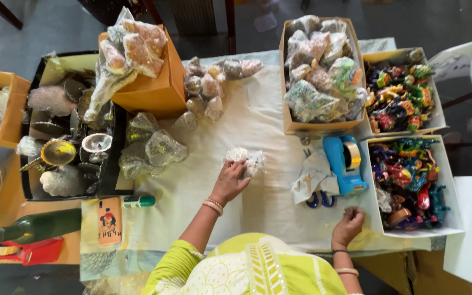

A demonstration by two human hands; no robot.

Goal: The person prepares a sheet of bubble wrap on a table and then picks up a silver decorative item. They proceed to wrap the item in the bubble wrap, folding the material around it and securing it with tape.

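Nearby, blue tape dispenser [344, 163] (scissors [318, 198] beside) between hands [230, 183].

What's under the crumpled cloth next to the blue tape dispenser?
Blue scissor handles poke out below the crumpled cloth, beside the blue tape dispenser. The blades are covered, so unseen.

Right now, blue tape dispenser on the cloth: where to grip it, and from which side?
Grip the blue tape dispenser across its long body, probably from above and the person's side. It lies lengthwise on the white cloth, roll end toward the boxes. The white box hems its right flank, and crumpled paper with scissors crowds its left. The right hand is nearest.
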